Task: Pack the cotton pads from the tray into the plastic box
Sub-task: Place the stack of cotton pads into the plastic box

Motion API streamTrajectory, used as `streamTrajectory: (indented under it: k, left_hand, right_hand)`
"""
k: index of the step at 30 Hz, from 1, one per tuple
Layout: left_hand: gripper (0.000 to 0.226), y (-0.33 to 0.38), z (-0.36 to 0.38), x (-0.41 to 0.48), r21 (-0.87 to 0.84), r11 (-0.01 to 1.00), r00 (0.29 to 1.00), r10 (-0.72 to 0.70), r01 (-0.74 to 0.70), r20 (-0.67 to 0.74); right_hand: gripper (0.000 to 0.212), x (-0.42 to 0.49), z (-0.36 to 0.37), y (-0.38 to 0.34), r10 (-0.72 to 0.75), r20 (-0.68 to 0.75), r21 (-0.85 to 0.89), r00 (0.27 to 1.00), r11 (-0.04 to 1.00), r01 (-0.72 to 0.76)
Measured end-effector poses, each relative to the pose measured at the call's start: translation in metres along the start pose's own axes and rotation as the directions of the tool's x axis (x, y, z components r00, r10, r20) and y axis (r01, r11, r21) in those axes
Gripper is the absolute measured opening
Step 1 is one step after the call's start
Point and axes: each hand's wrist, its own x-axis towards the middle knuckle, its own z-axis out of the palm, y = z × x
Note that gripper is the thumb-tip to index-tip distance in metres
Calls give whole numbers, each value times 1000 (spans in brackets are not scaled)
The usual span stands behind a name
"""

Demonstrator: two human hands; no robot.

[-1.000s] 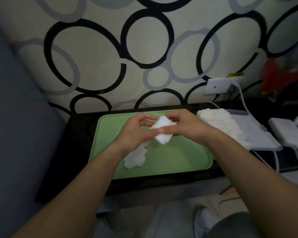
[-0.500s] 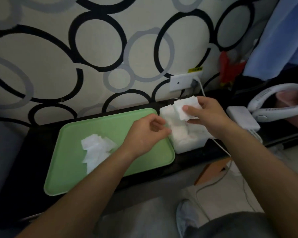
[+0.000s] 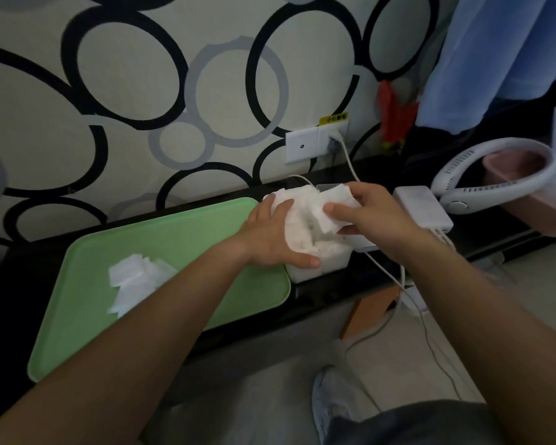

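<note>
The right hand (image 3: 376, 220) pinches a single cotton pad (image 3: 336, 208) between thumb and fingers, right over the plastic box (image 3: 321, 268). Its fingertips are tucked behind the pad, so I can't see them. The left hand (image 3: 270, 240) has its fingers laid fairly straight against the left side of the packed pads (image 3: 297, 220), which stand up out of the box. Its thumb stretches along the box's near wall. Only that near wall and a corner of the box show; the hands and pads cover the rest, and the far end is hard to make out.

The box sits on the dark tabletop (image 3: 20, 271), just beside the right edge of the green tray (image 3: 187, 239). A loose heap of pads (image 3: 135, 277) lies on the tray's left half, its near edge hidden by the left forearm. The dim light makes them impossible to count.
</note>
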Motion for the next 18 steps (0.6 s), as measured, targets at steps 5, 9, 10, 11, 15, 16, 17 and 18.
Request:
streamTrajectory:
  k: [5,9,10,11,15,16,17,18]
  left_hand:
    - [128,-7,-8,6,-54,998,999,38,-38,3]
    - [125,-9,-16,8,-25,997,998,68,-68,-11]
    - [126,-8,-17,8,14,998,998,64,-64,-9]
    - [127,-5,-19,8,67,996,998,59,-58,-6]
    - [135,10,-24,11,283,959,999,19,-29,37]
    - [139,13,-24,14,326,945,999,5,-22,53]
    - [142,16,-25,17,363,932,997,-11,-15,71]
    - [145,18,-25,21,389,921,996,-28,-9,90]
  right_hand:
    - [22,1,1,0,5,20,9,1000,1000,-5]
    - [23,2,2,0,16,10,2,1000,1000,-16]
    - [23,2,2,0,18,8,2,1000,1000,-18]
    - [24,3,2,0,20,5,1,1000,1000,-20]
    - [21,2,3,-1,8,3,-18,1000,1000,-8]
    - [20,2,3,-2,0,12,-26,1000,1000,1]
    - [19,1,3,-3,-11,30,-26,999,1000,12]
    - [19,1,2,-5,-22,52,-24,998,999,23]
